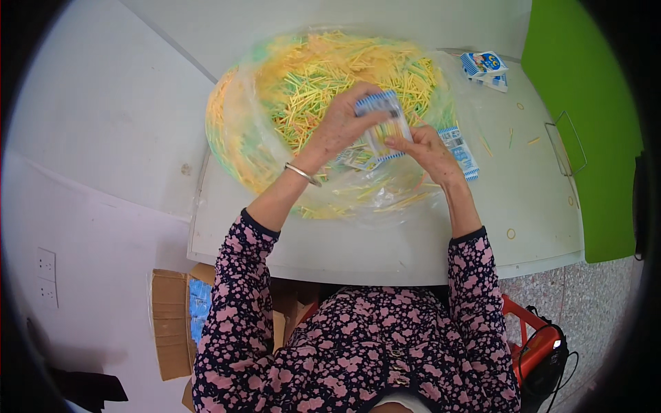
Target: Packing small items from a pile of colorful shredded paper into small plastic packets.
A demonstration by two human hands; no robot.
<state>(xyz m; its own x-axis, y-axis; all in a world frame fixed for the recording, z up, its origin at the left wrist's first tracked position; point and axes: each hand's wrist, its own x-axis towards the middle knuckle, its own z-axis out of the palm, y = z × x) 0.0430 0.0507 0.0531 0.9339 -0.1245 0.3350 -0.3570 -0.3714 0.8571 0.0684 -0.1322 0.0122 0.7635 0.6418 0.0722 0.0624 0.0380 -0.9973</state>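
Note:
Between my hands is a small clear packet (387,135) with blue-striped ends and thin yellow sticks inside. My left hand (342,124), with a bangle at the wrist, grips its upper part. My right hand (432,153) pinches its lower right side. Beneath them lies a big clear plastic bag (330,196), spread wide and full of thin yellow, green and orange sticks (313,93). Another packet (361,158) lies on the bag under my hands. More blue-and-white packets (460,151) are beside my right wrist, partly hidden by it.
A few blue-and-white packets (485,65) lie at the table's far right. Rubber bands (511,234) and loose sticks (511,138) dot the right side. A wire stand (568,143) is by the green panel (585,103). Below left is a cardboard box (171,323); a red object (537,351) is below right.

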